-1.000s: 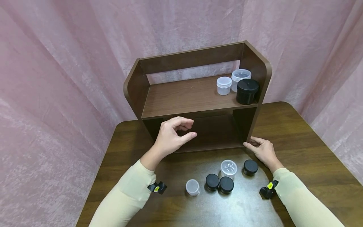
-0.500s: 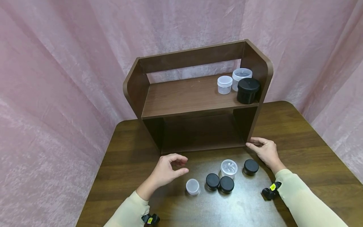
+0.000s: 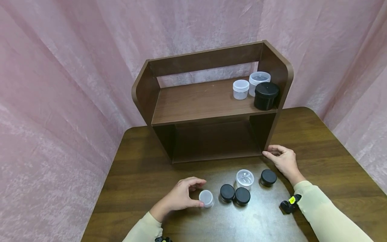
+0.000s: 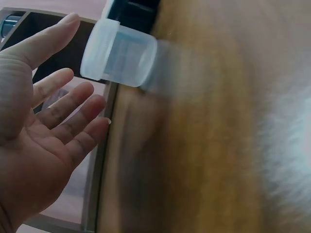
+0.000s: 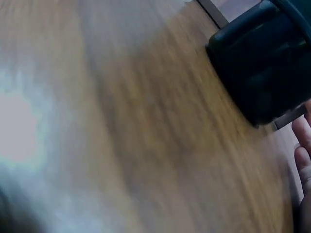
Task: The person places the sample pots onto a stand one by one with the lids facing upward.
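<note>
Pink curtains back a brown tabletop (image 3: 326,141) bearing a two-tier wooden shelf (image 3: 208,104). Left hand (image 3: 181,196), fingers spread and loosely curved, cups a small clear jar (image 3: 206,198) without closing on it; the jar stands beside two black-lidded jars (image 3: 235,194). Right hand (image 3: 282,160), fingers relaxed, rests against the shelf's lower right corner.
</note>
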A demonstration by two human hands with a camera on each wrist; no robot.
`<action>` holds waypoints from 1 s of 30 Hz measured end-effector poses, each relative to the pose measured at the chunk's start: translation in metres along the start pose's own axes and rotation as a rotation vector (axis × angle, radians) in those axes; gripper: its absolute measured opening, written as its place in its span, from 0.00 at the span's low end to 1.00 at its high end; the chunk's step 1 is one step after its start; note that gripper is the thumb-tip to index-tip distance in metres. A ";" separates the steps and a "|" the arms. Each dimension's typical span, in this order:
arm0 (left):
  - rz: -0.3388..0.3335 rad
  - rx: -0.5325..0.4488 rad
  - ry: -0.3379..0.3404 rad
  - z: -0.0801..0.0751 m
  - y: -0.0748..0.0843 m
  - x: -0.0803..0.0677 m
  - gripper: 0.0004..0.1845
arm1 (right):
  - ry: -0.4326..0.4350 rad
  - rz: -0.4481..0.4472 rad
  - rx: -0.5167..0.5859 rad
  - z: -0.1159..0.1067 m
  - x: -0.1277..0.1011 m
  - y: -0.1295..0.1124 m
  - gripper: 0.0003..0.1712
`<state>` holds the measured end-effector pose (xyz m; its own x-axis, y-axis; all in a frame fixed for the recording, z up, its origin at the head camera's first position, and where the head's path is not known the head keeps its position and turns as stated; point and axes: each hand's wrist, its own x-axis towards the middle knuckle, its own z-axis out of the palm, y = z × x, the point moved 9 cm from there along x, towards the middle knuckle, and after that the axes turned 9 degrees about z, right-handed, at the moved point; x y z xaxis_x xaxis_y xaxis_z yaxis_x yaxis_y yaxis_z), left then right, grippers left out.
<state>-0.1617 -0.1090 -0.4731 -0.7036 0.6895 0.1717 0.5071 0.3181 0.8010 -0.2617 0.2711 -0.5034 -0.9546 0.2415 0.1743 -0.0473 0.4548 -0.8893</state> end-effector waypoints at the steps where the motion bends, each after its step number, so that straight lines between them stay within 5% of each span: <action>1: 0.001 0.002 -0.004 0.003 -0.001 0.000 0.37 | 0.002 0.001 -0.010 0.000 0.000 0.000 0.17; 30: -0.010 0.137 -0.026 0.023 -0.012 -0.003 0.34 | 0.077 0.024 -0.093 -0.001 -0.002 0.000 0.17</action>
<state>-0.1540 -0.0993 -0.4963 -0.6967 0.7018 0.1484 0.5647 0.4091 0.7167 -0.2597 0.2711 -0.5034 -0.9296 0.3164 0.1888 0.0057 0.5248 -0.8512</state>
